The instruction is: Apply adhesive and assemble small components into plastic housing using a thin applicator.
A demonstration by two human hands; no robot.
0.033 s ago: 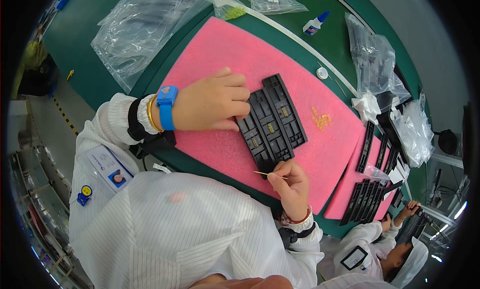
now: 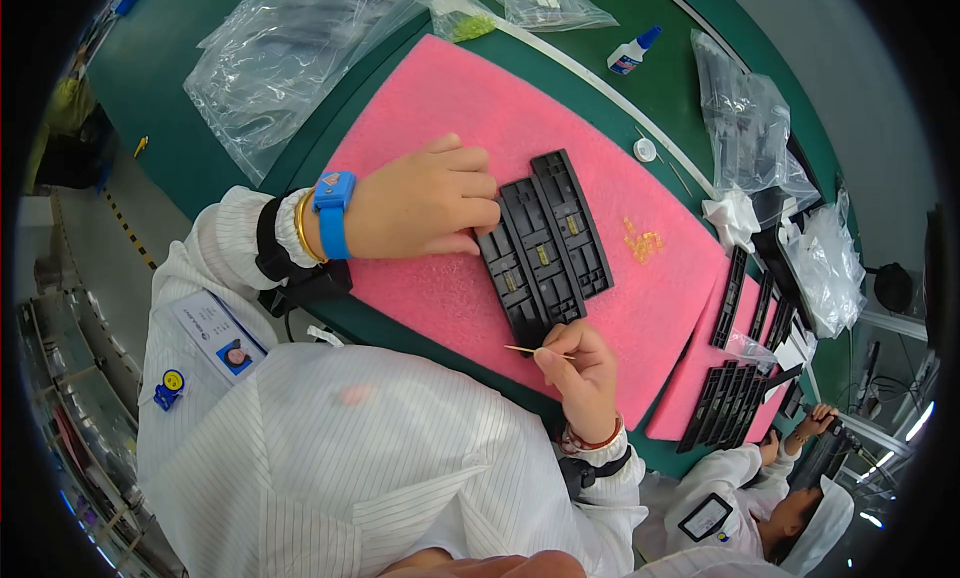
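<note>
Pink mat (image 2: 400,118): the ribbed black strips (image 2: 548,255) lie side by side across its middle.
Left hand (image 2: 425,203): my fingers curl at the strips' left edge; gripping or merely steadying, I cannot tell.
Right hand (image 2: 582,373): my thumb and forefinger pinch a thin stick (image 2: 522,349).
Yellow pieces (image 2: 642,243): loose on the mat, right of the strips; a stray knock could scatter them.
Strips: uneven pressure from my left could skew their alignment.
</note>
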